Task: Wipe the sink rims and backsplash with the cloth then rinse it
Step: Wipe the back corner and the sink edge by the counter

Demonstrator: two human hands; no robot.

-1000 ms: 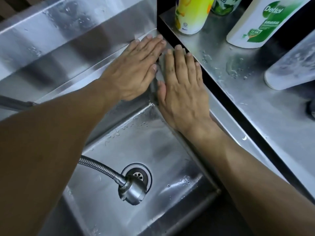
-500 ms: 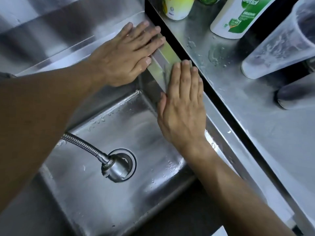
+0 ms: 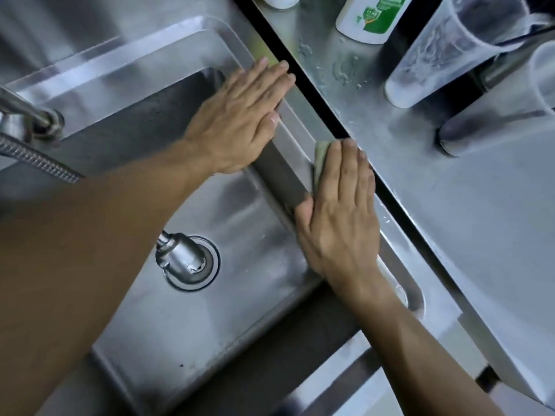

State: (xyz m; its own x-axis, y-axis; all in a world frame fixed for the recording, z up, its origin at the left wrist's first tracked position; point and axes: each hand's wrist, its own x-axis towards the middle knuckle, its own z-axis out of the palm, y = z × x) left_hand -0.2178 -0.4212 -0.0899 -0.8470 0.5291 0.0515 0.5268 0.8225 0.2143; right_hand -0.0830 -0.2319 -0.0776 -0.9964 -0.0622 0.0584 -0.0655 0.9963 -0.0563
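right hand (image 3: 339,217) flat on a pale green cloth (image 3: 320,156) on the sink's right rim (image 3: 300,136); left hand (image 3: 240,121) spread flat on the rim farther back

the sink (image 3: 186,325) holds only a hanging spray head (image 3: 180,256) over the drain; two tumblers (image 3: 444,52) lie tipped on the counter, contents unclear; a green-labelled white bottle (image 3: 372,19) is cut off at the top edge; most of the cloth is hidden under the palm

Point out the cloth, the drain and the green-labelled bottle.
cloth (image 3: 320,157): head view, on the pale green edge showing beside the right hand's fingers.
drain (image 3: 210,270): head view, on its metal ring.
green-labelled bottle (image 3: 375,19): head view, on its label.
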